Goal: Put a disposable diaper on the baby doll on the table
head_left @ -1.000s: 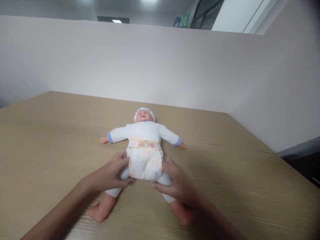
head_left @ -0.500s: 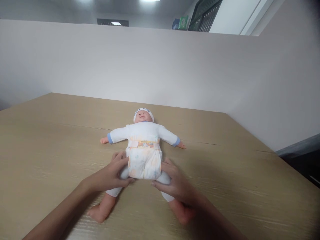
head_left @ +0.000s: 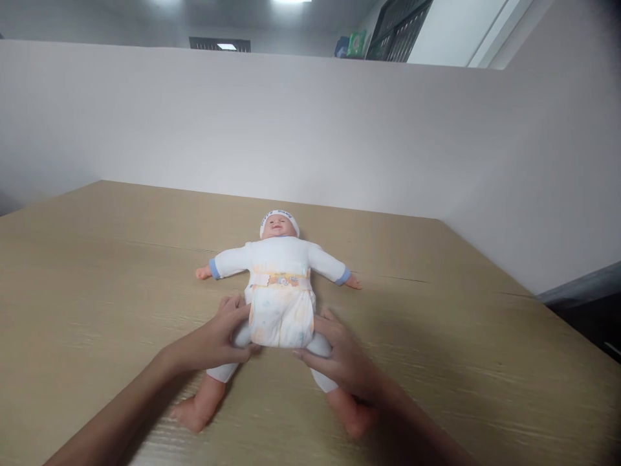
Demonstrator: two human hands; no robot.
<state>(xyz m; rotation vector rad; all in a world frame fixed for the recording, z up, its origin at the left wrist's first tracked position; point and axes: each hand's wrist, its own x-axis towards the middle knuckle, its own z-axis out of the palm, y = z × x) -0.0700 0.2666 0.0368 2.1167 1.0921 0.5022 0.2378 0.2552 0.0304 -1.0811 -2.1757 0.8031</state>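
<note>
A baby doll [head_left: 280,252] in a white suit with blue cuffs and a printed white cap lies on its back, arms spread and legs apart. Around its waist and hips is a white diaper [head_left: 282,317] with a colourful printed front band, fastened across the belly. My left hand [head_left: 230,333] curls over the doll's thigh on the left, finger and thumb at the diaper's leg edge. On the other side, my right hand [head_left: 337,346] does the same at the opposite leg edge. Both thumbs reach low by the inner thighs; some fingertips are hidden.
The doll lies on a wide wooden table [head_left: 145,285] with fine seams. Behind it rises a pale partition wall [head_left: 272,123], and another wall runs along the right. A green package [head_left: 356,44] shows beyond the partition. A dark object [head_left: 589,310] stands past the table's right edge.
Almost nothing differs. Both hands stay at the diaper's leg edges, with only tiny shifts of the fingers and a slight shift of the whole view.
</note>
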